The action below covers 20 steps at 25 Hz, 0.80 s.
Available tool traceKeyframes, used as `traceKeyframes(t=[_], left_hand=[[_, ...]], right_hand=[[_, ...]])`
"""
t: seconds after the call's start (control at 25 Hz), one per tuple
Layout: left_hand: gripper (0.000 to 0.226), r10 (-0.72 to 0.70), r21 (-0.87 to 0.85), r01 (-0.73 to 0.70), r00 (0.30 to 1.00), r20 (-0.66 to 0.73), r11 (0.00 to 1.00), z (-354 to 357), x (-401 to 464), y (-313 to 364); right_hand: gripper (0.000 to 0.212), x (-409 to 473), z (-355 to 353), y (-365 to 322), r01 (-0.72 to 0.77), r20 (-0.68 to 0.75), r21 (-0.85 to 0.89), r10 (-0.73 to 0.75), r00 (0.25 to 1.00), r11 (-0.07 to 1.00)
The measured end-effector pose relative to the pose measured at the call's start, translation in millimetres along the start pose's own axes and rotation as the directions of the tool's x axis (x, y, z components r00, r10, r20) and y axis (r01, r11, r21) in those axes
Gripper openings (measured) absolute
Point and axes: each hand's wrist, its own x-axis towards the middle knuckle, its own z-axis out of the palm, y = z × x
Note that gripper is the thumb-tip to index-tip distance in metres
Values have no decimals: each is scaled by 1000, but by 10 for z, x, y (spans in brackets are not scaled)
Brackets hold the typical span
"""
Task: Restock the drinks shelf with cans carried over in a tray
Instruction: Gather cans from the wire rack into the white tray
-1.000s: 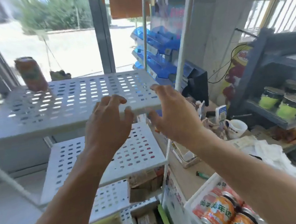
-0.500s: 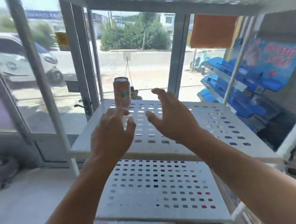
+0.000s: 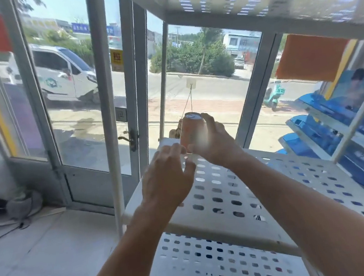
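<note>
An orange drink can (image 3: 189, 132) stands upright at the far left corner of the white perforated shelf (image 3: 227, 191). My right hand (image 3: 215, 143) grips the can from its right side, with fingers over the top rim and the thumb low at its front. Just in front of the can's base hovers my left hand (image 3: 169, 179), fingers loosely spread and holding nothing. The hands are motion-blurred. The tray is out of view.
Another perforated shelf (image 3: 252, 0) hangs overhead and a lower one (image 3: 212, 260) sits below. A white upright post (image 3: 107, 123) stands at the shelf's left. Behind it is a glass door with a handle (image 3: 129, 139). Blue racks (image 3: 332, 126) fill the right side.
Both hands moved forward over the shelf. My right hand went from spread in the air to gripping the can; my left hand drew in close to the can's base.
</note>
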Motion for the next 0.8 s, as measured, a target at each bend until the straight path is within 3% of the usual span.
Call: traceKeyframes(t=[0.2, 0.32, 0.48, 0.8], left_hand=[[28, 1, -9, -1, 1000, 30, 1000, 77, 112, -56], [27, -19, -27, 20, 999, 39, 999, 95, 129, -109], [27, -32, -21, 33, 999, 31, 999, 106, 131, -159], [28, 31, -17, -30, 999, 28, 999, 100, -15, -1]], right_hand=[[91, 407, 55, -25, -57, 25, -45, 58, 998, 997], [83, 497, 161, 36, -81, 47, 60, 78, 996, 995], [56, 497, 232, 77, -49, -45, 94, 53, 998, 994], [52, -219, -98, 254, 18, -166, 328, 39, 985, 945]])
